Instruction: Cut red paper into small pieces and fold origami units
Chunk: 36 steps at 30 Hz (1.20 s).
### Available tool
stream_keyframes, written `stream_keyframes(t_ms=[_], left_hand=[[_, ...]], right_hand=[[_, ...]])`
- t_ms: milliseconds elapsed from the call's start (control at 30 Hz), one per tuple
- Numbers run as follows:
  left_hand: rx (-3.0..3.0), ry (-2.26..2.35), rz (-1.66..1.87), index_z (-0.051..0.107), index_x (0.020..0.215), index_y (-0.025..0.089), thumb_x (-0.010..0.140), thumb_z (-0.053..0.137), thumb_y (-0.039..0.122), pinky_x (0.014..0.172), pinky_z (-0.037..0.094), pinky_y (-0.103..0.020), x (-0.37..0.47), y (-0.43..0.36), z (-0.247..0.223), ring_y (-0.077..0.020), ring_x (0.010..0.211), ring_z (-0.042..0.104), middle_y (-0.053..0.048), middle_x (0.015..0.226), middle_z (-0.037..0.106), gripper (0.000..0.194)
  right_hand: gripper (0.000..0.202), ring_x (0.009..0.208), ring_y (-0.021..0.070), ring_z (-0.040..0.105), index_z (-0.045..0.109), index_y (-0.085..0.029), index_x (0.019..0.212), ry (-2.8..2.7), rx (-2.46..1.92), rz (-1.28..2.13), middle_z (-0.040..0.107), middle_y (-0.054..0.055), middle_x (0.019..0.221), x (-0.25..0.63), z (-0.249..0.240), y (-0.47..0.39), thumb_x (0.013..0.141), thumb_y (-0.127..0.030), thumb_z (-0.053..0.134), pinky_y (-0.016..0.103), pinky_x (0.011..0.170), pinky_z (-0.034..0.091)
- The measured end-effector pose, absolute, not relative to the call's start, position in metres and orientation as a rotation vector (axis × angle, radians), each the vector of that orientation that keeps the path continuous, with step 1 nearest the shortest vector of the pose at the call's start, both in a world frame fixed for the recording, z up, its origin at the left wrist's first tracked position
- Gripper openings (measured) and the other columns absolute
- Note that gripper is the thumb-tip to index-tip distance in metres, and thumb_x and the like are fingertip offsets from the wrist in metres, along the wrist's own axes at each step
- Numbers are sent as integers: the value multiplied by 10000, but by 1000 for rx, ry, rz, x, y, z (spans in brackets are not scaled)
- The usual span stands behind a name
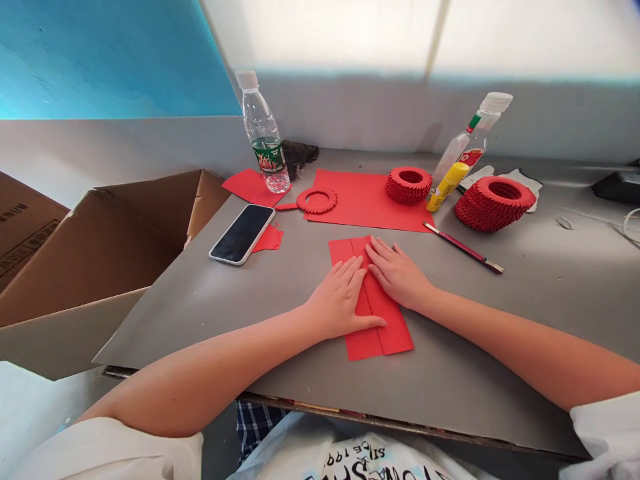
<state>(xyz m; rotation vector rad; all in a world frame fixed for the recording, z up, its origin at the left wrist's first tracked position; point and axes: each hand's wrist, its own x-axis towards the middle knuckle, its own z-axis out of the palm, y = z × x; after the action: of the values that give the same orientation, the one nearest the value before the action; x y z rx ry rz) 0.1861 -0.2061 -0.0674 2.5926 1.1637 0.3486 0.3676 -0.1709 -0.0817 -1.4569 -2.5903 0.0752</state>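
A sheet of red paper [377,313] lies on the grey table in front of me, with its long edges folded in so that they meet along a line near the middle. My left hand [343,297] rests flat on its left part, thumb stretched across that line. On the upper right part lies my right hand [397,270], fingers extended and pressed to the paper. Neither hand grips anything. A larger red sheet [350,200] lies just beyond the folded one.
Stacked red paper rings [495,200] and a smaller stack [407,185] stand at the back right near a yellow glue stick [447,187] and a bottle [480,133]. A craft knife [465,248] lies right, a phone [243,233] left. A water bottle [265,140] stands behind; a cardboard box [110,247] adjoins the table.
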Motion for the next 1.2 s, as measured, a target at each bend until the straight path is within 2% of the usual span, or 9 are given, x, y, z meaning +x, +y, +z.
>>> stream_keyframes(t_ms=[233,367,433,567,833,1000,1100,1200], left_hand=[[2596,1164,316,245,1333,94,683,417,712,1089,143,-427,186,-206,-67,-257,1328,156,-163,1419,228,913],[2587,1164,293,252,1333,86,686,407,716,1092,133,-428,185,-206,-65,-265,1327,155,-166,1425,209,917],[2581,1160,292,259,1331,85,682,415,715,1093,131,-429,185,-206,-64,-265,1326,157,-166,1426,207,917],[2576,1159,278,268,1326,79,685,414,709,1094,127,-425,185,-206,-63,-264,1328,151,-167,1430,192,911],[2627,1149,259,201,1363,87,725,392,667,1094,112,-409,184,-206,-66,-258,1335,117,-142,1443,158,884],[2647,1127,235,159,1379,91,761,329,668,1095,85,-419,186,-207,-68,-262,1339,72,-138,1452,108,862],[2628,1104,232,156,1379,95,844,308,529,1099,87,-409,182,-204,-64,-244,1342,50,-129,1458,83,705],[2582,1076,244,232,1349,106,878,311,350,1098,150,-361,173,-199,-58,-210,1344,61,-119,1463,76,537]], right_hand=[[500,1310,231,219,331,-81,1330,-2522,-1507,187,265,148,1413,370,-77,-174,904,-319,226,475,1048,225],[457,1270,198,315,286,-200,1358,-2440,-1397,430,369,81,1372,389,-71,-185,909,-252,223,485,1031,273],[441,1256,178,339,334,-232,1333,-2458,-1296,477,412,55,1346,399,-70,-191,905,-204,233,482,1038,269],[406,1263,172,326,427,-213,1273,-2528,-1209,421,417,60,1337,407,-72,-198,898,-183,274,488,1043,253],[377,1257,214,334,479,-174,1233,-2521,-1316,235,444,75,1313,394,-73,-204,898,-220,312,481,1004,325],[393,1269,219,316,487,-145,1230,-2496,-1399,197,436,83,1322,387,-74,-209,906,-267,302,454,1020,310],[427,1290,222,271,449,-145,1264,-2497,-1430,242,369,96,1368,386,-71,-213,904,-319,299,468,1034,274],[446,1297,207,256,393,-160,1303,-2493,-1444,345,335,95,1388,388,-69,-218,908,-331,276,480,1045,244]])
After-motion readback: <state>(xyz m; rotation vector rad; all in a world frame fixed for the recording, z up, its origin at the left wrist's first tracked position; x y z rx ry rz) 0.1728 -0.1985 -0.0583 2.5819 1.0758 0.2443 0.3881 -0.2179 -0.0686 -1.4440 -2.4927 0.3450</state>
